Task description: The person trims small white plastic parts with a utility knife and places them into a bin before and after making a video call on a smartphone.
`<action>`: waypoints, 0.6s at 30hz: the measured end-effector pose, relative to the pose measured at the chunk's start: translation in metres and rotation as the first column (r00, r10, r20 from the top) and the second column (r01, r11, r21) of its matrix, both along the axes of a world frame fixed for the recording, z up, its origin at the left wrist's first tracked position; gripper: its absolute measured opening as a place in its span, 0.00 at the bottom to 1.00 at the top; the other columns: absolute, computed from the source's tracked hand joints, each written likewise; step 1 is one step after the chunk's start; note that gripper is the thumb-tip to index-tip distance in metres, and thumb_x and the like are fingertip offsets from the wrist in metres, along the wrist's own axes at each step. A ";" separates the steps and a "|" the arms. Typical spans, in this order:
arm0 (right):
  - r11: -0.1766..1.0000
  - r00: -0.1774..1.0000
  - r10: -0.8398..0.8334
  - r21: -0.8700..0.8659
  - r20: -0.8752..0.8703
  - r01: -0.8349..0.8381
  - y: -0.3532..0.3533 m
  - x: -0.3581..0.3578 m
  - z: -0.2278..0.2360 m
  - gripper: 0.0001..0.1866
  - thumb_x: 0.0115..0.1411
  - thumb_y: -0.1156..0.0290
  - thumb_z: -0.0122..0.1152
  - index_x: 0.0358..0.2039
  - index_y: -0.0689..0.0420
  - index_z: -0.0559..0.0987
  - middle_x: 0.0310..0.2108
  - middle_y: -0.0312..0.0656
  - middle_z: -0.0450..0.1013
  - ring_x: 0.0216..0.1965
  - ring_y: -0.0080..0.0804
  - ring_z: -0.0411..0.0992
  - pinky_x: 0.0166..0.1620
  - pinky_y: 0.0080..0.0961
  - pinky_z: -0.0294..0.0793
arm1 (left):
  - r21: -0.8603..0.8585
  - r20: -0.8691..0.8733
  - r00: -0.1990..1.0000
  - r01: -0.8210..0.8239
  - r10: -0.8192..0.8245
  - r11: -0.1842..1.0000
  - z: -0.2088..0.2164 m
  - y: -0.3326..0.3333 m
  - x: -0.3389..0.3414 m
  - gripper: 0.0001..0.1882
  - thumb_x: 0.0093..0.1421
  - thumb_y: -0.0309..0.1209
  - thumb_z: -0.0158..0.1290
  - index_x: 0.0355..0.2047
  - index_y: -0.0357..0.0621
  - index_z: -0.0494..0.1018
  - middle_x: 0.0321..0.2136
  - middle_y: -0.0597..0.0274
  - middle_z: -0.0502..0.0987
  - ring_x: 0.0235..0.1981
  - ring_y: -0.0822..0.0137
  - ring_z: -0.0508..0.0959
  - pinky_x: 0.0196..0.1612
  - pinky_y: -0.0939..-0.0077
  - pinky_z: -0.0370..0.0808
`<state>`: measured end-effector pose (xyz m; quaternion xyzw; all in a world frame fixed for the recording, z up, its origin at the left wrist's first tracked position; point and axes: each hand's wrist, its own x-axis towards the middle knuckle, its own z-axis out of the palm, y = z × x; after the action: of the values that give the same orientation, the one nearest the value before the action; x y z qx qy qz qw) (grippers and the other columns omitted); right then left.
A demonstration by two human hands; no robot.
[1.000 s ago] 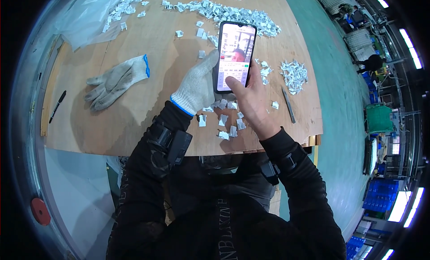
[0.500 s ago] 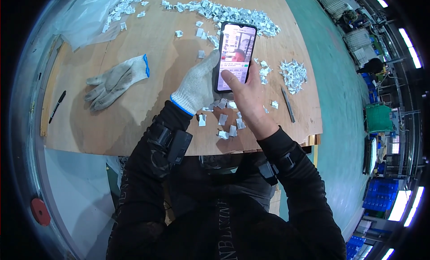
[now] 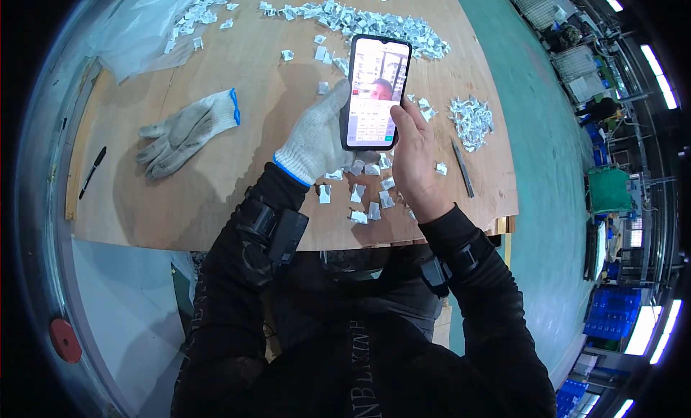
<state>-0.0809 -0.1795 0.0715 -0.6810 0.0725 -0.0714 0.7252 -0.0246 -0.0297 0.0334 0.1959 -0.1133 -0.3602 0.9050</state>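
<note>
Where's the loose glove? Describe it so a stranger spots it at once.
Start at the wooden table and look at its left part, between the black pen and the gloved left hand. There lies a greyish-white knitted glove, its blue-edged cuff toward the right. Unlike the similar one being worn, it has no hand in it.

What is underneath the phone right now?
The gloved left hand holds the phone from beneath, its fingers mostly hidden. Small pale pieces lie on the wooden table just past the phone's lower edge. Anything on the table directly behind the phone is covered.
</note>
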 end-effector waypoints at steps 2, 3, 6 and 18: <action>1.000 1.000 0.010 -0.013 -0.005 -0.010 0.000 -0.002 0.001 0.24 0.69 0.69 0.48 0.63 0.65 0.67 0.52 0.42 0.74 0.51 0.25 0.72 0.54 0.24 0.70 | -0.034 -0.025 0.999 0.023 -0.024 0.999 -0.001 0.001 0.001 0.38 0.57 0.40 0.66 0.63 0.47 0.61 0.55 0.53 0.75 0.54 0.57 0.78 0.52 0.65 0.80; 1.000 1.000 0.015 -0.019 -0.007 -0.015 0.000 -0.003 0.001 0.24 0.69 0.69 0.47 0.63 0.65 0.67 0.51 0.42 0.74 0.51 0.25 0.72 0.54 0.24 0.70 | -0.069 -0.049 0.998 0.047 -0.050 0.997 -0.002 0.002 0.001 0.36 0.59 0.42 0.64 0.63 0.47 0.61 0.55 0.54 0.74 0.54 0.57 0.78 0.53 0.65 0.80; 1.000 1.000 0.004 0.004 -0.003 -0.004 0.004 -0.002 0.001 0.24 0.68 0.71 0.49 0.62 0.65 0.67 0.50 0.42 0.75 0.51 0.25 0.72 0.55 0.25 0.70 | 0.010 0.051 0.999 0.010 -0.011 1.000 -0.001 0.002 -0.002 0.33 0.64 0.48 0.53 0.65 0.48 0.60 0.57 0.53 0.73 0.56 0.57 0.76 0.54 0.61 0.80; 0.996 0.992 0.082 -0.028 0.094 -0.079 -0.002 0.025 0.019 0.30 0.62 0.80 0.53 0.65 0.67 0.62 0.51 0.46 0.73 0.52 0.31 0.73 0.57 0.28 0.72 | 0.028 0.030 0.999 -0.026 0.026 0.999 -0.005 -0.003 -0.001 0.31 0.73 0.53 0.36 0.67 0.46 0.59 0.59 0.52 0.70 0.59 0.57 0.74 0.56 0.60 0.79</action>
<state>-0.0554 -0.1820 0.0907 -0.6880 0.0094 -0.0755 0.7218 -0.0257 -0.0332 0.0286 0.2154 -0.1189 -0.3471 0.9050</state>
